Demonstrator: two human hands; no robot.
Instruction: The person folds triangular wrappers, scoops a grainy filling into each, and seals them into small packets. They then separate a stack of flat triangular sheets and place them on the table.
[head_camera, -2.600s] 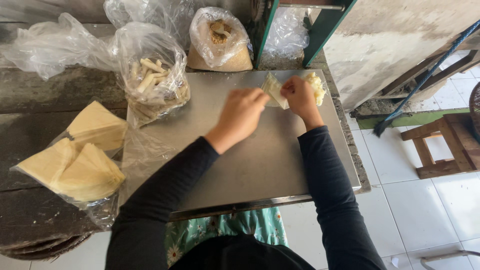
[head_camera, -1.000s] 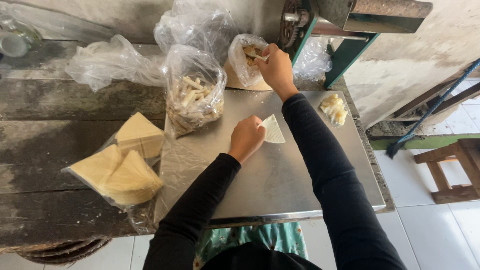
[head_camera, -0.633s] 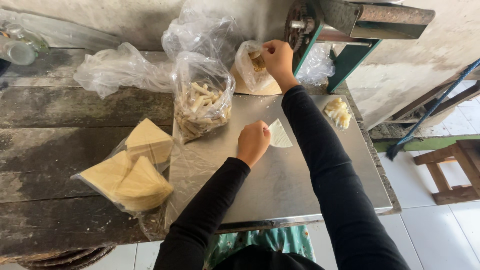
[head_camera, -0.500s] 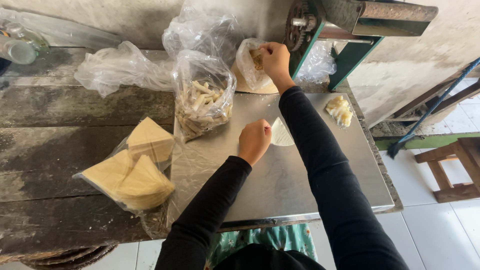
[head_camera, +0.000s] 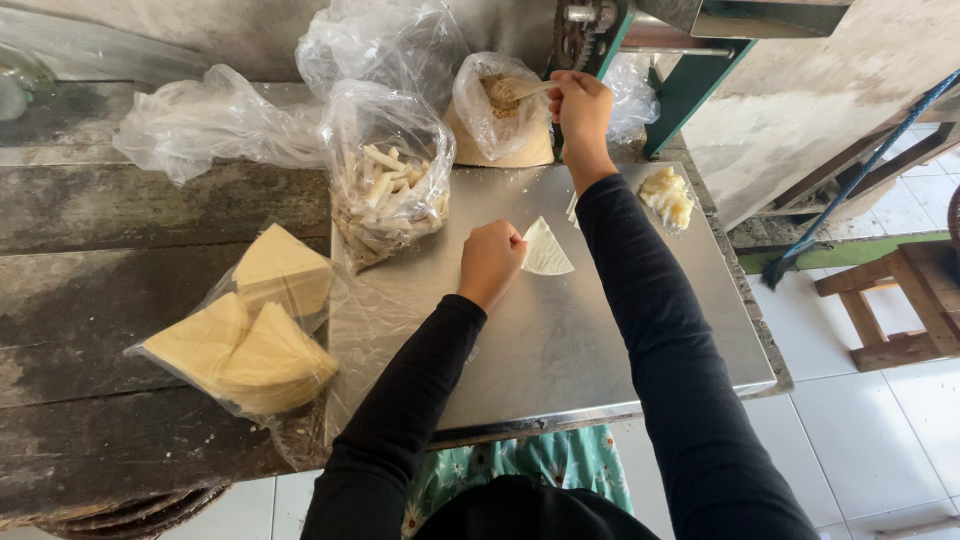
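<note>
While the left hand (head_camera: 490, 262) pinched a triangular dough wrapper (head_camera: 546, 250) on the desk (head_camera: 600, 340), its fist stayed curled. The right hand (head_camera: 581, 105), arm outstretched, gripped a spoon (head_camera: 525, 91) in the filling bag (head_camera: 497, 112).

Just clear plastic bags: pale sticks bag (head_camera: 388, 180) far centre, brown filling bag (head_camera: 497, 110) beside it, yellow triangle stacks bag (head_camera: 245, 335) near left.

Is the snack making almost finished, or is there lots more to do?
Some is done: a bag of rolled sticks and a few folded pieces. Right now the left hand holds one wrapper triangle while the right hand scoops filling. Lots left: stacked wrappers.
</note>
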